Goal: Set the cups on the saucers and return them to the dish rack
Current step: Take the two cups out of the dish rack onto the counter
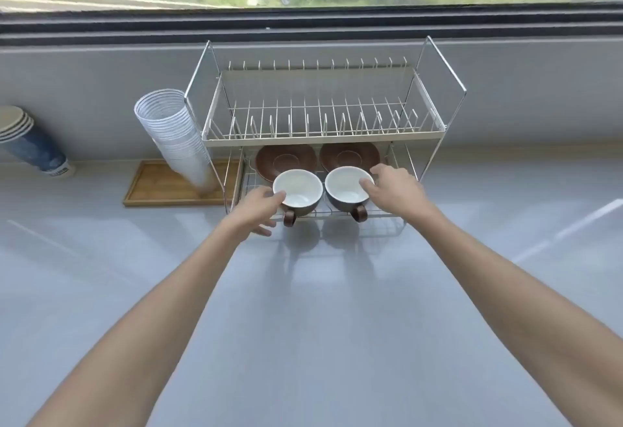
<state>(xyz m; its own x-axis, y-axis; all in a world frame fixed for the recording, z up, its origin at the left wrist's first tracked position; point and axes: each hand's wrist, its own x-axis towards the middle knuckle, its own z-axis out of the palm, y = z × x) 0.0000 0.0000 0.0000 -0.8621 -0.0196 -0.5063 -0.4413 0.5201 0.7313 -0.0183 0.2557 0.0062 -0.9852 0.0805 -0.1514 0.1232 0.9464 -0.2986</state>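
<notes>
On the lower shelf of the dish rack, two cups sit side by side at the front edge, handles pointing toward the camera. Left cup: white inside, dark outside, brown handle. Right cup: same build. Behind them, further back on the same shelf, two brown saucers: left saucer, right saucer. Cups partly overlap the saucers in view; can't tell if they rest on them or just in front.

Left hand is at the left cup's left rim, thumb on the rim, remaining fingers loosely curled below; contact yes, firm grip can't confirm. Right hand is at the right cup's right rim, fingers draped over the edge, one fingertip inside the bowl; not clearly clamped either.

Upper shelf: plate slots only. Rack stands on the grey table near its far edge, by the window.

Left of the rack: tilted stack of clear plastic cups on a wooden tray, touching the rack's side frame. Further left, near the table's left edge, a stack of blue paper cups.
</notes>
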